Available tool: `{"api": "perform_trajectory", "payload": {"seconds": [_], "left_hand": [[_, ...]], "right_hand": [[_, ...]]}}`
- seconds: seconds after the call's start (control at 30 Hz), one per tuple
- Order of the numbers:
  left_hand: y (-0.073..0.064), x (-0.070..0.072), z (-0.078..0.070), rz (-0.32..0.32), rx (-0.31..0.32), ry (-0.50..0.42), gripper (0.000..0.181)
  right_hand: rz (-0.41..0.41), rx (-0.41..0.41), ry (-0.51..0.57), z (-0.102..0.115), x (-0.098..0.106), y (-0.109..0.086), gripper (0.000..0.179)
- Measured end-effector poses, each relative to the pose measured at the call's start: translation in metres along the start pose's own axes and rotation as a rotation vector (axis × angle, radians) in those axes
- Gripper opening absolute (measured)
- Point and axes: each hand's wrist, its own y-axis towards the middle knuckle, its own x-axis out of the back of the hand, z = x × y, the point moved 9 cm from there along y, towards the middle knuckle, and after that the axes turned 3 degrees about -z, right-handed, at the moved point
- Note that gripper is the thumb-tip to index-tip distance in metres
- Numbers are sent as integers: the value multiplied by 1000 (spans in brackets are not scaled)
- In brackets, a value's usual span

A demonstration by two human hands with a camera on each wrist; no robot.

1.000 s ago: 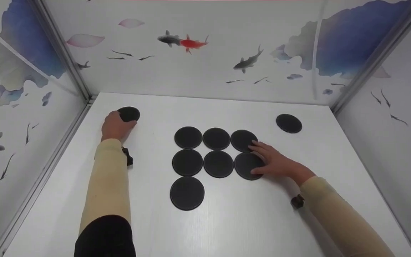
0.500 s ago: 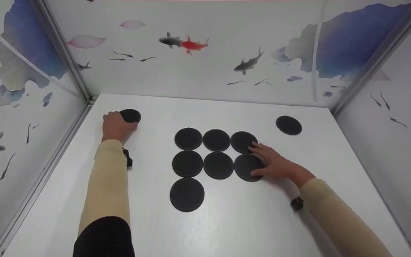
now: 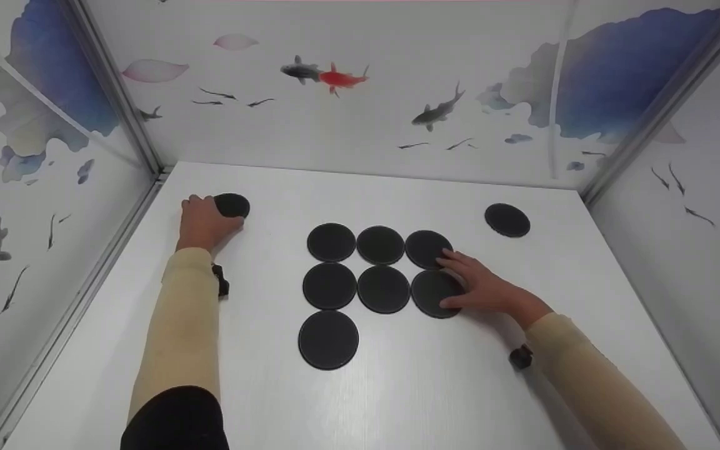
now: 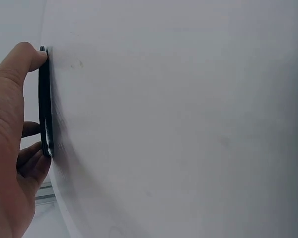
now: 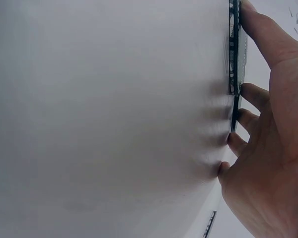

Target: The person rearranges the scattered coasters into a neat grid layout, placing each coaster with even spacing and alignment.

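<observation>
At the far left of the white table, my left hand (image 3: pixel 202 222) grips a round black coaster (image 3: pixel 233 205), thumb and fingers at opposite edges. In the left wrist view the coaster (image 4: pixel 44 101) appears edge-on as two dark layers, close to the table surface. My right hand (image 3: pixel 482 284) lies with spread fingers over the right end of a coaster group. Its thumb touches the right coaster of the middle row (image 3: pixel 435 294), and other fingertips overlap the right coaster of the back row (image 3: pixel 427 247). The right wrist view shows thumb and fingertips along the coaster edges (image 5: pixel 233 49).
Several black coasters form two touching rows, including the middle-row centre coaster (image 3: pixel 384 289). One front coaster (image 3: pixel 328 340) touches the left column. A separate coaster (image 3: pixel 507 220) lies at the back right. White printed walls (image 3: pixel 360 131) enclose the table (image 3: pixel 260 387) at back and sides.
My left hand and its coaster have shifted slightly right and toward me. The right hand and the grouped coasters have stayed in place.
</observation>
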Motion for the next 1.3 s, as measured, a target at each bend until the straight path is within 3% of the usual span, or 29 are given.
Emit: {"api": "perform_trajectory", "payload": {"seconds": [0.3, 0.8, 1.3], "left_hand": [[6, 1, -7, -6, -42, -7, 99], [-16, 2, -23, 15, -99, -56, 94], [-34, 0, -66, 21, -180, -25, 97]], "right_hand": [[1, -26, 1, -5, -2, 0, 101], [18, -38, -14, -2, -2, -1, 101], [22, -51, -12, -5, -2, -1, 101]]}}
